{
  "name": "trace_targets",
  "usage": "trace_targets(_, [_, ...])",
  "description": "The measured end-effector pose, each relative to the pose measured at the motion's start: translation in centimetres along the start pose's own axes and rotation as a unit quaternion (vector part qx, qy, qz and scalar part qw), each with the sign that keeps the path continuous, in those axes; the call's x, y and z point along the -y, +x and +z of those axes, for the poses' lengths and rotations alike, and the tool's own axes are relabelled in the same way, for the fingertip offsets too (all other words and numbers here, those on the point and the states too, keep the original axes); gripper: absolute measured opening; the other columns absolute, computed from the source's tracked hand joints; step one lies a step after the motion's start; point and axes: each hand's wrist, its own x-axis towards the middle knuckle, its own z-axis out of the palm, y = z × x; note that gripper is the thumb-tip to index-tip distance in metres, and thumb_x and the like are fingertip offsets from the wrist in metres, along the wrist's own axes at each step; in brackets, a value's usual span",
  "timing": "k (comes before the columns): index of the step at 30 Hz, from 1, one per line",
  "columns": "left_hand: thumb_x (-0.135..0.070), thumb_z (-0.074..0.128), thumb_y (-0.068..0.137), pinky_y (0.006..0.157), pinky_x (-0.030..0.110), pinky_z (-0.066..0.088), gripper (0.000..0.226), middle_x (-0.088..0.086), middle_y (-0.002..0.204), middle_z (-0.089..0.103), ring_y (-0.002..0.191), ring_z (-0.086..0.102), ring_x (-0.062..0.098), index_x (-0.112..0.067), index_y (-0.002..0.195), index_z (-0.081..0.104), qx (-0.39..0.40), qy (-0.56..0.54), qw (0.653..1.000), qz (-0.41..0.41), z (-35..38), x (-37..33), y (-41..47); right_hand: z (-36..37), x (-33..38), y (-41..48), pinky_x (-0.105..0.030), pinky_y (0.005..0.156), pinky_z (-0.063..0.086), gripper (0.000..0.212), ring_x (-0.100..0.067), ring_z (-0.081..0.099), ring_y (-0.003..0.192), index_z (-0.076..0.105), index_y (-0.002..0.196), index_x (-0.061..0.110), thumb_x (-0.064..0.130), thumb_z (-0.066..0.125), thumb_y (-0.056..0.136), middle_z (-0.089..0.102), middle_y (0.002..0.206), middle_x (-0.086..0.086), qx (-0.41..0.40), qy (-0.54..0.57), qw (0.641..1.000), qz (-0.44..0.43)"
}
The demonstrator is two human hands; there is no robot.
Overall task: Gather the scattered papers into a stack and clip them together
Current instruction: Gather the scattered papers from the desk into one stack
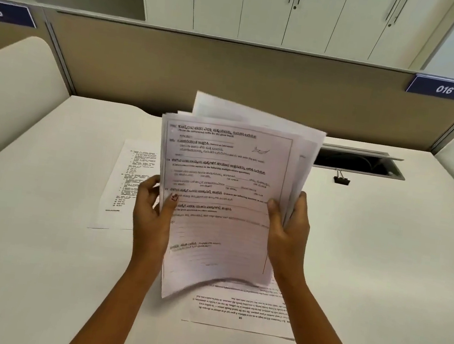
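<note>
Both hands are up off the desk (pixel 34 247) holding a loose sheaf of printed sheets (pixel 224 200). Left hand (pixel 152 214) is closed on the sheaf's left edge, thumb on the front page. Right hand (pixel 287 232) is closed on the right edge, thumb in front, fingers behind. The sheaf is not squared: back sheets fan out at the top and right, and the bottom edge curls and is blurred.

2 sheets not yet gathered are flat on the desk: 1 behind the left hand (pixel 125 183), 1 under the sheaf, toward the person (pixel 241 311), printed upside down from this view. Black binder clip (pixel 341 179) sits on the desk well to the right, just in front of the open cable slot (pixel 358 161).

Risks from here, as I read it:
- Grip is only at mid-height on the side edges. Freeing 1 hand to reach a desk sheet could let the fanned back pages slide out.
- Clipping before tapping the edges square would lock in the skew, and a short page could miss the clip's bite.
- The near sheet may go in reversed unless turned.
- Clip is close to the slot; a careless reach could knock it in.
- The left sheet is partly hidden by the raised sheaf, so it is easy to miss.
</note>
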Motion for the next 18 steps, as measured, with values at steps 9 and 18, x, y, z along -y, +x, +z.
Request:
trace_targets(9, [-0.025, 0.045, 0.097, 0.078, 0.027, 0.057, 0.034, -0.001, 0.119, 0.060, 0.101, 0.062, 0.013, -0.028, 0.130, 0.044, -0.030, 0.084, 0.988, 0.123, 0.5, -1.9, 0.5, 0.1, 2.0, 0.4, -0.018, 0.074, 0.057, 0.025, 0.001, 0.062, 0.095, 0.040, 0.103, 0.032, 0.017, 0.056, 0.092, 0.058, 0.106, 0.013, -0.026, 0.078, 0.996, -0.041])
trace_targets(18, [-0.023, 0.032, 0.101, 0.059, 0.006, 0.049, 0.022, -0.008, 0.102, 0.058, 0.083, 0.059, -0.010, -0.017, 0.119, 0.044, -0.027, 0.099, 0.992, 0.072, 1.3, 0.0, -0.5, 1.3, -0.2, -1.4, -0.015, 0.066, 0.054, 0.009, 0.003, 0.059, 0.084, 0.041, 0.104, 0.017, 0.022, 0.040, 0.096, 0.059, 0.097, 0.011, -0.002, 0.071, 0.997, 0.019])
